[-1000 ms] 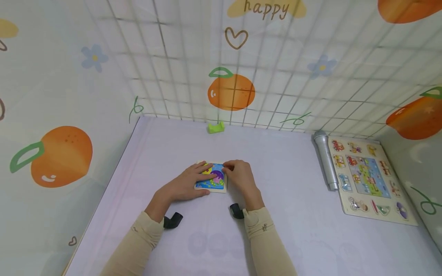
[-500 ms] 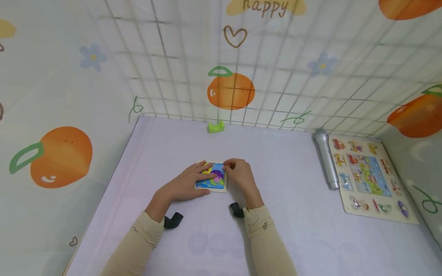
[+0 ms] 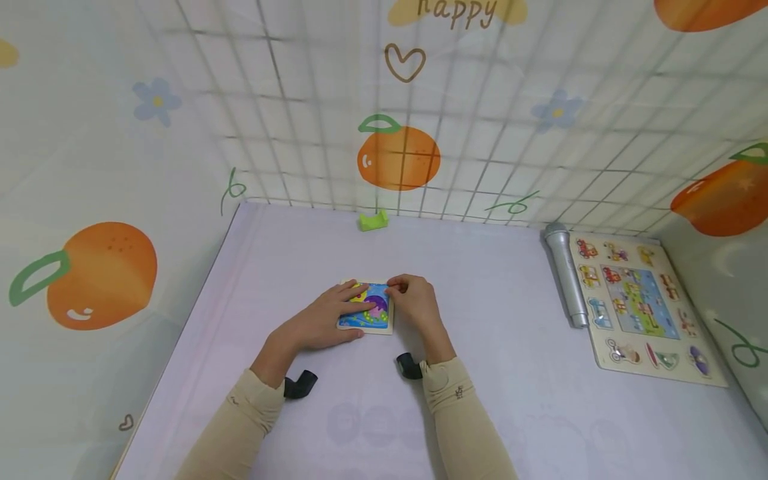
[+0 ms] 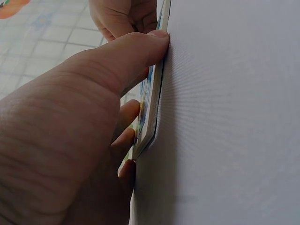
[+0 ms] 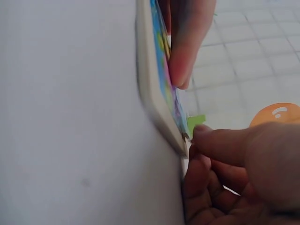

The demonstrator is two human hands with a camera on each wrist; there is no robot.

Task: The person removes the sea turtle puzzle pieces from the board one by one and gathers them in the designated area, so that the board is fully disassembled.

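A small square picture puzzle (image 3: 379,313) lies flat on the table, with a blue, yellow and purple picture inside a pale wooden frame. My left hand (image 3: 327,316) rests over its left part, fingers spread across the picture. In the left wrist view, the left thumb (image 4: 140,49) lies against the puzzle's near edge. At the far right corner, my right hand (image 3: 415,303) pinches with thumb and forefinger. Up close in the right wrist view, those fingertips meet at the corner of the puzzle (image 5: 157,89); whether they hold a piece or the frame is unclear.
At the back of the table stands a light green holder (image 3: 374,221). A silver microphone (image 3: 567,277) lies to the right, beside a large wooden peg puzzle board (image 3: 642,360) with several vehicle pieces. Patterned cloth walls (image 3: 288,133) over a wire grid enclose the table.
Both hands keep their places on the puzzle. The head view has shifted very slightly; otherwise nothing visibly moves.
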